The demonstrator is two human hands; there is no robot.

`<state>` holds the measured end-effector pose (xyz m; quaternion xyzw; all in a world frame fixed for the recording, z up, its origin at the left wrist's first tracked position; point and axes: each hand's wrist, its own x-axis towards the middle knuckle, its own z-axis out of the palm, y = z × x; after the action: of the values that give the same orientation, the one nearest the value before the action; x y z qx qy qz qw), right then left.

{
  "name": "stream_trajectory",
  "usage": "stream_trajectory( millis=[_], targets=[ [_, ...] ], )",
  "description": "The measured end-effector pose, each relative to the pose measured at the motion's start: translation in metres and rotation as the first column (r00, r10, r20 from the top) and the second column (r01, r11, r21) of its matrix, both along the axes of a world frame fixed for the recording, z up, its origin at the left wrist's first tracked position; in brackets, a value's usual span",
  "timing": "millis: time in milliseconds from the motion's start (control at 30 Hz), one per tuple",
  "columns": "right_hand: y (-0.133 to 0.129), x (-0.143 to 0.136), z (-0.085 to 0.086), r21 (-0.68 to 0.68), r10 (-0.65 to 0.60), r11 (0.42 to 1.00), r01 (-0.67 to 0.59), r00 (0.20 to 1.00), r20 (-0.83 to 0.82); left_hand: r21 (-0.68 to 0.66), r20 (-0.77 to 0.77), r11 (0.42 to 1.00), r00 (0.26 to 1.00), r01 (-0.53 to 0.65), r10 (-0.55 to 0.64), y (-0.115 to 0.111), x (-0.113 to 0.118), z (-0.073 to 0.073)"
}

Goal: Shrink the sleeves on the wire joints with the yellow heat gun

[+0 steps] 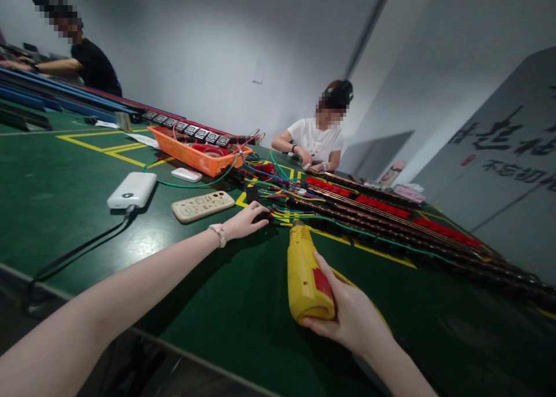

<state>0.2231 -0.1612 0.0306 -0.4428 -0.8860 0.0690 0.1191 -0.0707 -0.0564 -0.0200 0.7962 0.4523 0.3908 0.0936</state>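
My right hand is wrapped round a yellow heat gun with a red patch on its side. The gun's nozzle points away from me, close to a bundle of coloured wires. To the left of the nozzle, my left hand is closed on a black piece at the near end of the wires. Beyond, long dark bundled strips stretch off to the right, with red sections among them.
An orange basket holds parts behind my left hand. Nearer lie a phone, a white power bank with a black cable and a small white case. One person sits opposite; another is at far left.
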Motion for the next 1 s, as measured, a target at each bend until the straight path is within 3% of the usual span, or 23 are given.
stream_trajectory(
  millis=[233, 400, 667, 1000],
  targets=[
    [0.004, -0.027, 0.003, -0.059, 0.117, 0.991, -0.118, 0.993, -0.029, 0.029, -0.009, 1.000, 1.000, 0.009, -0.009, 0.007, -0.001, -0.006],
    [0.013, -0.030, 0.002, -0.062, 0.175, 0.982, -0.176, 0.984, -0.023, 0.048, -0.015, 0.998, 0.999, -0.029, 0.029, 0.012, -0.001, -0.009],
    [0.033, -0.002, 0.003, -0.088, 0.238, 0.967, -0.240, 0.971, -0.032, 0.027, -0.049, 0.998, 0.997, -0.052, 0.053, 0.017, -0.003, -0.013],
    [0.035, 0.040, 0.001, -0.070, 0.109, 0.992, -0.108, 0.994, 0.011, 0.049, -0.101, 0.996, 0.992, -0.076, 0.081, 0.013, -0.002, -0.013]
  ],
)
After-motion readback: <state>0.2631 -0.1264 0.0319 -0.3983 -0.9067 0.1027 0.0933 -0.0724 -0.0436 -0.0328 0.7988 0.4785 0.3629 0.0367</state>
